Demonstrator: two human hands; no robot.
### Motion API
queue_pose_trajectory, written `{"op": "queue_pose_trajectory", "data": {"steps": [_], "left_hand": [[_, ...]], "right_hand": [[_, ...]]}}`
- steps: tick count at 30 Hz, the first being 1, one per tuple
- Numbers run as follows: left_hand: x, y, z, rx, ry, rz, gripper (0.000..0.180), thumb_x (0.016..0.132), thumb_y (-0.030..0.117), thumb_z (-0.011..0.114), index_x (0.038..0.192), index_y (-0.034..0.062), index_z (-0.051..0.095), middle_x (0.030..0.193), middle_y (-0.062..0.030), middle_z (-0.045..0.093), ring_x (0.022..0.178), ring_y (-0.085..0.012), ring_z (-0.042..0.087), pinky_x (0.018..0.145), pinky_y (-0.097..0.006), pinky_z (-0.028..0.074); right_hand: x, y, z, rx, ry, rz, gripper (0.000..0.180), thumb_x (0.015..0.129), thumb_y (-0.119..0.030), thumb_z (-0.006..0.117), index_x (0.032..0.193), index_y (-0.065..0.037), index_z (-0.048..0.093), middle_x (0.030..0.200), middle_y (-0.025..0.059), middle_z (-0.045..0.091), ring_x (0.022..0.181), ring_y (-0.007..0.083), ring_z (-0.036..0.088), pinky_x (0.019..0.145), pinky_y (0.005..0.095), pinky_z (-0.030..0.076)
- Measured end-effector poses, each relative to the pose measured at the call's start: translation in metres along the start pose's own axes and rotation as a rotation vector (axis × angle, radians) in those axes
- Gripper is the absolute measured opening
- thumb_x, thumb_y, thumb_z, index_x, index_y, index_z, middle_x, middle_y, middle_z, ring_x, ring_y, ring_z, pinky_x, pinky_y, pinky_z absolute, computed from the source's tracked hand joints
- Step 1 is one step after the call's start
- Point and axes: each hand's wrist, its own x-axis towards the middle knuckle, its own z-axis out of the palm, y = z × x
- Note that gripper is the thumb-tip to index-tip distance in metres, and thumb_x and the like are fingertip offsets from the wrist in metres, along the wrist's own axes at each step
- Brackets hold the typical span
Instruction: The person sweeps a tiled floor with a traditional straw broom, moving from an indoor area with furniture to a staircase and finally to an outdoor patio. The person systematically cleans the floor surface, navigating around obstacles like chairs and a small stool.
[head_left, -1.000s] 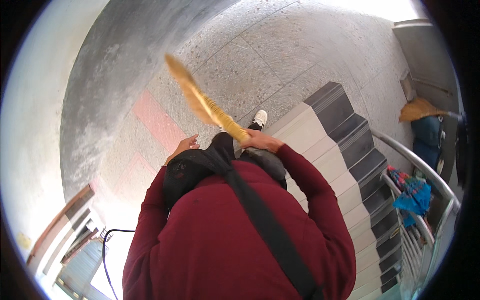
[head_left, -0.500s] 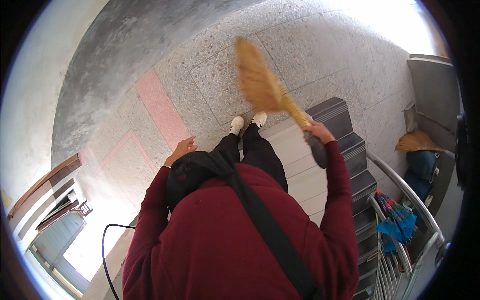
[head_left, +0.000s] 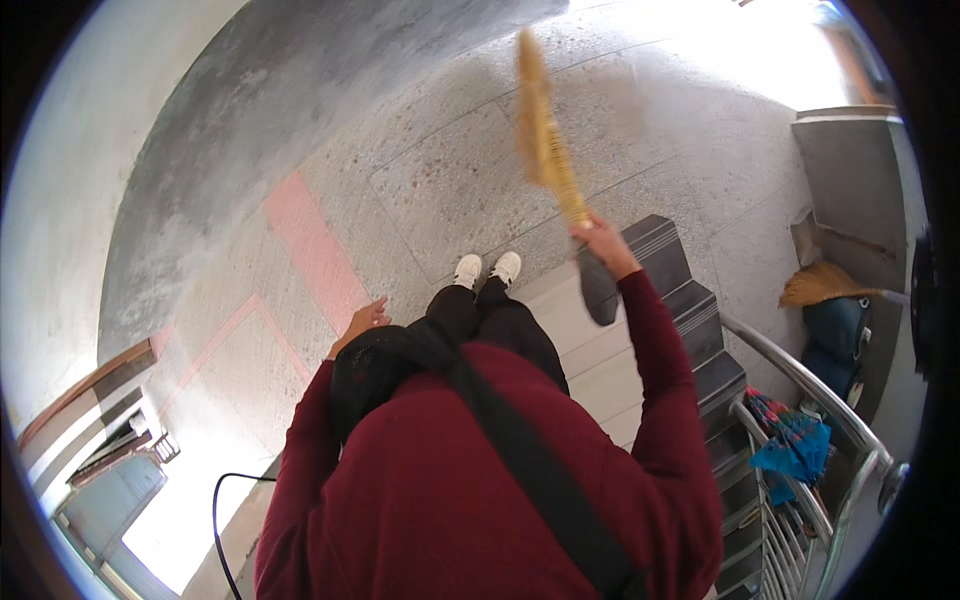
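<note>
The broom (head_left: pixel 561 172) is gripped by the right hand (head_left: pixel 604 246), arm (head_left: pixel 660 365) extended forward; the left hand (head_left: pixel 367 319) is held loosely spread.

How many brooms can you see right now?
2: one broom in the right hand, and a second broom at far right, beside a dark blue object. Others could be hidden.

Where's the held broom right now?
Head view, upper middle, slightly right of centre: the broom is in the right hand, bristle end toward the picture's top, left of the dark stair strip.
</note>
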Motion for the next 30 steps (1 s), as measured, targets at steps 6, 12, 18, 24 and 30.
{"op": "queue_pose_trajectory", "data": {"steps": [6,12,18,24,30], "left_hand": [[0.037,-0.038,-0.014,-0.177,-0.059,-0.022,0.056,0.080,0.020,0.058,0.130,0.0088,0.035,0.111,-0.0217,0.052,0.094,-0.0258,0.057,0.080,-0.033,0.046],[0.082,0.011,-0.060,-0.076,-0.034,-0.040,0.056,0.079,0.020,0.059,0.129,0.0080,0.036,0.110,-0.0216,0.052,0.093,-0.0260,0.058,0.079,-0.033,0.046],[0.135,0.079,-0.106,0.003,0.014,0.044,0.056,0.078,0.019,0.060,0.128,0.0065,0.038,0.109,-0.0224,0.053,0.092,-0.0269,0.058,0.077,-0.033,0.047],[0.176,0.105,-0.116,-0.050,-0.032,0.066,0.054,0.078,0.016,0.061,0.126,0.0049,0.039,0.109,-0.0232,0.053,0.092,-0.0273,0.058,0.076,-0.033,0.048],[0.212,0.156,-0.101,-0.002,-0.083,0.033,0.057,0.077,0.015,0.062,0.127,0.0038,0.038,0.110,-0.0235,0.052,0.095,-0.0258,0.057,0.078,-0.032,0.046]], "right_hand": [[-0.002,-0.031,0.113,0.153,-0.437,0.295,0.046,0.072,-0.015,0.064,0.116,-0.009,0.051,0.073,0.0041,0.057,0.056,0.0128,0.055,0.049,0.0267,0.048],[0.107,0.012,0.189,-0.329,-0.667,0.116,0.041,0.071,-0.023,0.065,0.106,-0.006,0.054,0.067,0.0035,0.055,0.053,0.0128,0.055,0.048,0.0286,0.046],[0.172,-0.004,0.085,-0.124,-0.625,0.141,0.033,0.074,-0.028,0.062,0.102,-0.010,0.058,0.080,0.0019,0.060,0.072,0.0153,0.058,0.068,0.0295,0.047],[0.147,-0.069,-0.061,0.389,-0.182,0.388,0.028,0.080,-0.023,0.056,0.102,-0.008,0.045,0.068,0.0065,0.052,0.054,0.0149,0.053,0.045,0.0280,0.046],[0.163,-0.084,-0.117,0.585,0.133,0.171,0.031,0.079,-0.015,0.055,0.108,-0.009,0.044,0.067,0.0079,0.051,0.051,0.0183,0.053,0.043,0.0310,0.046]]}}
